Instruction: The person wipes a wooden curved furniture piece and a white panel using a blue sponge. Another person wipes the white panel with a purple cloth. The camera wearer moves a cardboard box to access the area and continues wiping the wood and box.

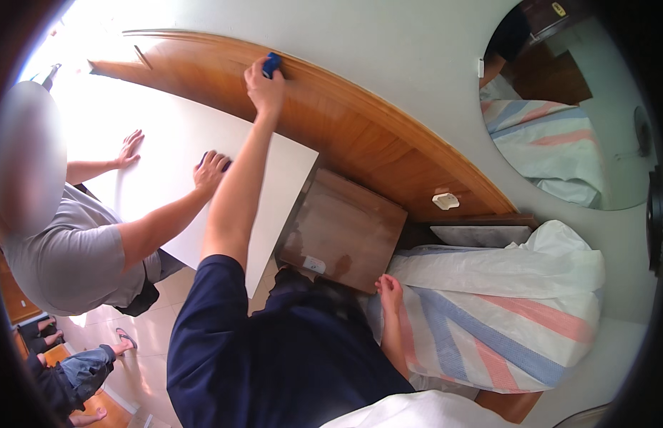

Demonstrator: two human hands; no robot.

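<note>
My left hand (265,88) is raised at the full reach of my arm and grips a small blue object (271,65), perhaps a sponge or pad. It holds this at the upper trim of the wood wall panelling (358,123). My right hand (390,291) hangs low by the near right corner of a glossy brown cabinet (344,230). Its fingers are loosely curled, with nothing visible in them. Below my raised arm lies a white tabletop (288,160), its far edge along the panelling.
A co-worker in grey (80,251) leans over the tabletop, one hand (211,168) on a dark blue object. Striped woven plastic sheeting (486,321) covers something bulky at right. A white socket (445,201) and a round mirror (566,134) are on the wall. Another person's legs (90,364) show lower left.
</note>
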